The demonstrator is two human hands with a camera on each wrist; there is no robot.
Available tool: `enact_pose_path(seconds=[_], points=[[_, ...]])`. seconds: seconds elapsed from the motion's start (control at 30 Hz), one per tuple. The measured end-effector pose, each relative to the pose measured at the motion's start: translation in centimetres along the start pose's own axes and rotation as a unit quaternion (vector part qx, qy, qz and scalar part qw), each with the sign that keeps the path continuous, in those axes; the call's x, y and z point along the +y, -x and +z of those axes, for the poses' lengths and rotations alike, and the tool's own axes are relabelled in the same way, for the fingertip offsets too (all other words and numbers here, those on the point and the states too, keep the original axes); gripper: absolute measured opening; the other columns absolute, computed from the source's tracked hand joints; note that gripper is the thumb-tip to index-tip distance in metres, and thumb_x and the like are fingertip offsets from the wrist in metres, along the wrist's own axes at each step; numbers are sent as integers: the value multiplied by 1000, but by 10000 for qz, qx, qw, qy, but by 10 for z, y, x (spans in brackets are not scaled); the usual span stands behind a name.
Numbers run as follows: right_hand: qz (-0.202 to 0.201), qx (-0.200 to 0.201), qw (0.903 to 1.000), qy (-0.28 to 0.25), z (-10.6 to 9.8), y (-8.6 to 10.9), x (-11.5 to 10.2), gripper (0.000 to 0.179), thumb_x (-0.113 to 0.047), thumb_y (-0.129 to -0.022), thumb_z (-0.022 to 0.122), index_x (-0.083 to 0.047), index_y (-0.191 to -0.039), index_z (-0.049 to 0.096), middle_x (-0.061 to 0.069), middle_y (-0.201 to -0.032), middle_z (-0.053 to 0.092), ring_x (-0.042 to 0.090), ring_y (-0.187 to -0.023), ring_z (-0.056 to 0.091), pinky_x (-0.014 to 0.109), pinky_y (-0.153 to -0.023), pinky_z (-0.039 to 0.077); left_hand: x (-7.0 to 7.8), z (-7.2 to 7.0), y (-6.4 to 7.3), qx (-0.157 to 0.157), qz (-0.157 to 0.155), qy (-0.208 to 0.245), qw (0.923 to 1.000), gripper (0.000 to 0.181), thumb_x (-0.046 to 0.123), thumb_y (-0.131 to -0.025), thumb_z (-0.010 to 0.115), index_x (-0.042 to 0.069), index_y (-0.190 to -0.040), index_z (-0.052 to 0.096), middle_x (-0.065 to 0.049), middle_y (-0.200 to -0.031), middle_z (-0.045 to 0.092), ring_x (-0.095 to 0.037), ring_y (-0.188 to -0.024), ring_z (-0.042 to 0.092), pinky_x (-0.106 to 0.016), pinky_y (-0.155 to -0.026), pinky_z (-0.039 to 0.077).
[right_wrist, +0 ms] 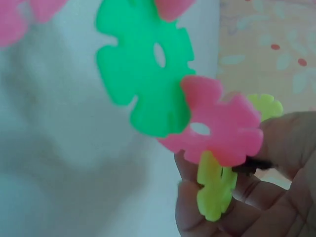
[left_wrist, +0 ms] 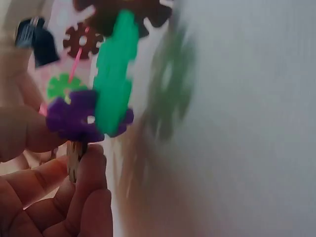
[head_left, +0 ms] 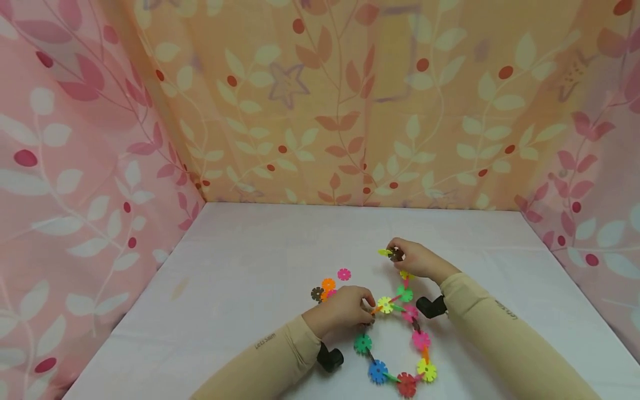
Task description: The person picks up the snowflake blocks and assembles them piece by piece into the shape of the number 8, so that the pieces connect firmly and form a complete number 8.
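Slotted plastic snowflake discs in many colours are joined into a loop (head_left: 378, 371) with a tail running up to the right. My left hand (head_left: 342, 307) pinches the loop at its upper left. In the left wrist view its fingers hold an edge-on brownish disc (left_wrist: 75, 160) under a purple disc (left_wrist: 74, 118), which joins a green disc (left_wrist: 116, 74). My right hand (head_left: 420, 260) holds a dark brown disc (head_left: 395, 254) at the tail's upper end, with a yellow disc (head_left: 384, 252) sticking out left. A pink disc (right_wrist: 222, 128) and another yellow disc (right_wrist: 216, 190) sit by its fingers.
Loose discs, among them orange (head_left: 328, 284), dark brown (head_left: 317, 294) and pink (head_left: 344, 274), lie just beyond my left hand. A white cloth (head_left: 225, 266) covers the table. Patterned curtains (head_left: 340, 111) stand at the back and both sides. Black wrist devices (head_left: 330, 358) hang at both wrists.
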State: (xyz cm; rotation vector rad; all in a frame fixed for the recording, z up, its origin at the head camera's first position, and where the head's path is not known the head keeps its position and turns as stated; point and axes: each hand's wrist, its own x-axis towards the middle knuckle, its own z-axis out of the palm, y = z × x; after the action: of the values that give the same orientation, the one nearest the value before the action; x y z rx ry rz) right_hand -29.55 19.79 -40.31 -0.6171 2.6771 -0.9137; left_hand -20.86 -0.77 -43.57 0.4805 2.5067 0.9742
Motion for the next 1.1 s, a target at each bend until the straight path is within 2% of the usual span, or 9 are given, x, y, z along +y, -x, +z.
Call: enact_pose_path(seconds=[0.17, 0.23, 0.3, 0.4, 0.57, 0.7, 0.8, 1.1], points=[[-20, -28, 9999, -112, 3, -1, 6, 31, 0, -83, 59, -2, -114, 54, 16, -100, 59, 24, -88, 51, 36, -75, 44, -18, -25, -12, 566, 100, -632, 9963, 13, 21, -80, 66, 14, -90, 64, 8, -71, 59, -7, -60, 54, -23, -56, 44], [47, 14, 9998, -166, 4, -2, 8, 27, -3, -85, 59, -2, -112, 55, 15, -100, 58, 24, -88, 50, 36, -77, 44, -27, -37, -20, 806, -46, -744, 9940, 14, 22, -80, 67, 13, -91, 64, 6, -75, 59, -8, -64, 53, -24, -58, 44], [99, 55, 9998, -192, 6, -2, 11, 24, -6, -87, 57, -2, -111, 56, 13, -100, 58, 23, -88, 51, 36, -76, 44, -35, -46, -28, 985, -269, -673, 9925, 16, 20, -80, 68, 12, -92, 64, 4, -79, 59, -11, -68, 53, -25, -61, 45], [291, 134, 9991, -294, 9, -2, 14, 21, -11, -89, 57, -5, -109, 57, 9, -98, 58, 22, -86, 50, 33, -74, 44, -42, -53, -38, 1023, -622, -626, 9908, 22, 19, -78, 71, 11, -96, 62, 0, -84, 60, -16, -72, 53, -28, -63, 48], [426, 133, 9967, -676, 14, -2, 14, 19, -12, -90, 56, -4, -108, 57, 10, -92, 56, 19, -73, 54, 29, -64, 46, -44, -52, -48, 981, -849, -1243, 9837, 36, 22, -74, 75, 11, -105, 60, -5, -98, 63, -19, -83, 55, -35, -77, 49], [411, 169, 9949, -908, 14, -1, 12, 18, -12, -90, 56, -1, -105, 58, 13, -88, 56, 21, -66, 56, 29, -59, 47, -42, -49, -50, 1126, -813, -1665, 9762, 34, 24, -73, 76, 11, -100, 61, -4, -97, 64, -18, -84, 55, -34, -79, 48], [355, 171, 9949, -930, 13, -1, 11, 18, -12, -90, 56, 1, -103, 59, 12, -85, 56, 21, -66, 56, 29, -57, 47, -42, -48, -51, 1212, -822, -1691, 9747, 29, 24, -73, 76, 12, -95, 61, -3, -90, 62, -17, -79, 53, -31, -73, 48], [172, 240, 9945, -1004, 12, 1, 11, 16, -10, -89, 57, 0, -101, 61, 17, -85, 59, 22, -64, 54, 29, -55, 46, -45, -48, -54, 1429, -703, -1347, 9780, 28, 19, -70, 79, 13, -81, 54, 0, -75, 55, -17, -69, 49, -27, -59, 44]])
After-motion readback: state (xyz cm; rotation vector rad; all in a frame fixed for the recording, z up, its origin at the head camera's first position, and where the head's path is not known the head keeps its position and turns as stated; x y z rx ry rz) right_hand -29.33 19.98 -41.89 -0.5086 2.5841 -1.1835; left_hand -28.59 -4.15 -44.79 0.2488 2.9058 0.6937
